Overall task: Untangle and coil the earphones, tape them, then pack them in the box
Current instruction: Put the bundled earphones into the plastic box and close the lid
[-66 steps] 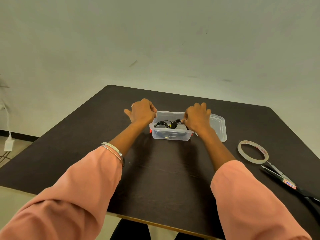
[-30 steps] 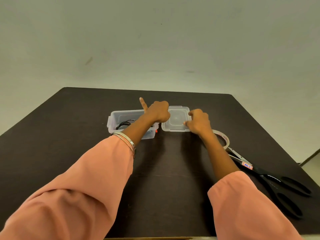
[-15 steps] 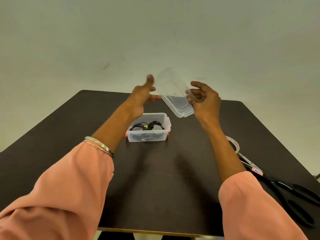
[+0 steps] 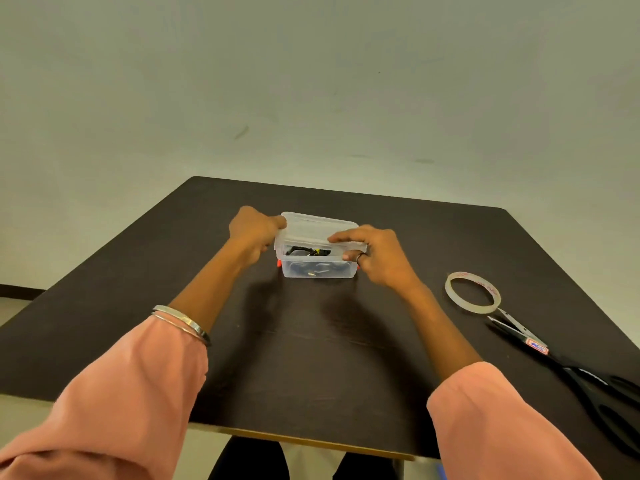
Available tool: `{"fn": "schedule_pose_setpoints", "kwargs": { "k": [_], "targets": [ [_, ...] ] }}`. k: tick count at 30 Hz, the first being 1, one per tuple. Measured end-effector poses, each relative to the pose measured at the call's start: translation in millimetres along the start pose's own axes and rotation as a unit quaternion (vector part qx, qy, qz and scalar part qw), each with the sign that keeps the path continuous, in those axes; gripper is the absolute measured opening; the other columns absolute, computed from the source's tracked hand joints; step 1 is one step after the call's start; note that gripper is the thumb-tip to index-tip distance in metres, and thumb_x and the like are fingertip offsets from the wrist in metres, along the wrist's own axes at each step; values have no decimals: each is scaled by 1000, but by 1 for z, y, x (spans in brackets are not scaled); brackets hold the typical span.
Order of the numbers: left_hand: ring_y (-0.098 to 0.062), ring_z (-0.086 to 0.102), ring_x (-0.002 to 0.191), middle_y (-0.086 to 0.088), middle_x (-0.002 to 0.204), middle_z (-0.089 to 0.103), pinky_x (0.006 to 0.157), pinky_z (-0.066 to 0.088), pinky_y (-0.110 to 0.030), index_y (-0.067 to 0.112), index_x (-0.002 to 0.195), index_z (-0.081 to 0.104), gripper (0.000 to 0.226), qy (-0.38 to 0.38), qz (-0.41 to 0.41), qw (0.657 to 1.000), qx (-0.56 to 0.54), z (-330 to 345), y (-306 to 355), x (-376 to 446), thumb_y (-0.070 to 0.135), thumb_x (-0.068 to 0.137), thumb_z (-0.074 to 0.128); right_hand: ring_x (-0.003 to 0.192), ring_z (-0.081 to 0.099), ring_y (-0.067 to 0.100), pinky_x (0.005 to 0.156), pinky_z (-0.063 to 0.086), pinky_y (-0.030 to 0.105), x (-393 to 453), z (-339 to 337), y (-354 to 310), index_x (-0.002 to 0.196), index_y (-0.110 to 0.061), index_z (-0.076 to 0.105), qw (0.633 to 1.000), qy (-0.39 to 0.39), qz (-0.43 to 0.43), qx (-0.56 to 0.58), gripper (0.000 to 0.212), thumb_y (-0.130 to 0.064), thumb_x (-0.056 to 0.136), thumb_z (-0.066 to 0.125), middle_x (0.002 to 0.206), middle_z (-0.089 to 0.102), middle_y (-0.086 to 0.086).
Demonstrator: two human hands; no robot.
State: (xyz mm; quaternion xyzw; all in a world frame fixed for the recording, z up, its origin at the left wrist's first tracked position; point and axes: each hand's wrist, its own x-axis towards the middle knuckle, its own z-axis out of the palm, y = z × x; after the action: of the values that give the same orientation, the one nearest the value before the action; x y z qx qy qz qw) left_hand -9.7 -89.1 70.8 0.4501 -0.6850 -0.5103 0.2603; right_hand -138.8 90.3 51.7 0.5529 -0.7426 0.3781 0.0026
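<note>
We hold the light, thin, flexible lid (image 4: 317, 227) by its ends, left hand (image 4: 254, 232) and right hand (image 4: 372, 252) pinching it tilted over the box (image 4: 318, 268) at the table's (image 4: 311, 358) middle, the coiled earphones (image 4: 308, 252) inside.

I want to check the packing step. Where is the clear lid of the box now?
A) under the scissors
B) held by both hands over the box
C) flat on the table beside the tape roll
B: both the left hand and right hand hold the lid over the box.
</note>
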Motion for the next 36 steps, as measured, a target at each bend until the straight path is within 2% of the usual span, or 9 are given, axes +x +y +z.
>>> {"fn": "schedule_pose_setpoints", "kwargs": {
  "k": [6, 10, 13, 16, 24, 29, 31, 34, 36],
  "targets": [
    [-24, 67, 76, -14, 89, 69, 69, 58, -34, 0, 91, 70, 26, 47, -3, 998, 51, 6, -20, -2, 22, 79, 75, 102, 58, 10, 92, 42, 11, -6, 2, 8, 107, -18, 73, 999, -33, 18, 11, 25, -4, 88, 65, 113, 69, 1],
    [-23, 68, 74, -13, 89, 70, 56, 54, -30, 2, 90, 70, 24, 36, -14, 999, 5, 5, -25, -5, 22, 80, 75, 98, 59, 8, 84, 44, 12, -6, 4, 9, 105, -12, 73, 992, 92, 75, 51, 18, -10, 88, 66, 106, 70, 1],
    [-24, 69, 81, -13, 97, 69, 58, 54, -33, 5, 93, 67, 25, -1, -63, 996, -68, 2, -29, -3, 22, 78, 76, 96, 63, 13, 87, 52, 26, 1, 4, 18, 113, -10, 67, 954, 159, 217, 135, 27, -15, 86, 69, 106, 69, 3],
    [-24, 68, 83, -14, 99, 68, 66, 56, -36, 3, 105, 62, 33, -73, -113, 982, -130, -3, -31, -6, 22, 81, 73, 102, 65, 24, 89, 55, 36, 5, 4, 31, 118, -6, 61, 898, 100, 339, 261, 40, -23, 83, 73, 113, 67, 10],
    [-21, 67, 75, -14, 91, 69, 63, 57, -31, 2, 110, 60, 42, -63, -121, 978, -158, 3, -38, -5, 29, 82, 73, 89, 68, 28, 77, 57, 35, 6, 7, 26, 107, 1, 64, 808, 87, 419, 406, 27, -17, 87, 68, 101, 69, 18],
    [-20, 67, 81, -12, 99, 69, 49, 51, -26, 3, 109, 61, 52, 8, -87, 986, -139, 8, -43, -3, 37, 72, 77, 82, 65, 22, 74, 58, 34, 12, 15, 23, 107, 0, 63, 798, 141, 438, 389, 28, -17, 85, 70, 99, 69, 15],
    [-22, 67, 81, -12, 98, 68, 50, 52, -28, 3, 100, 64, 43, 31, -75, 987, -135, 12, -43, -3, 33, 73, 77, 79, 61, 20, 65, 54, 33, 13, 18, 22, 103, -1, 64, 808, 170, 437, 356, 28, -18, 83, 73, 95, 67, 12],
    [-24, 66, 67, -12, 80, 68, 63, 59, -38, 1, 77, 67, 25, 81, -21, 993, -81, 19, -40, -11, 25, 82, 71, 69, 56, 20, 57, 54, 38, 15, 24, 16, 86, 2, 69, 851, 205, 412, 253, 22, -20, 84, 71, 76, 62, 8],
    [-26, 61, 61, -10, 65, 61, 55, 54, -34, -2, 68, 63, 31, 109, 34, 993, -19, 26, -41, -17, 23, 87, 64, 62, 56, 21, 59, 55, 43, 15, 30, 11, 80, 4, 70, 887, 225, 373, 156, 27, -22, 86, 68, 71, 62, 8]
  ]
}}
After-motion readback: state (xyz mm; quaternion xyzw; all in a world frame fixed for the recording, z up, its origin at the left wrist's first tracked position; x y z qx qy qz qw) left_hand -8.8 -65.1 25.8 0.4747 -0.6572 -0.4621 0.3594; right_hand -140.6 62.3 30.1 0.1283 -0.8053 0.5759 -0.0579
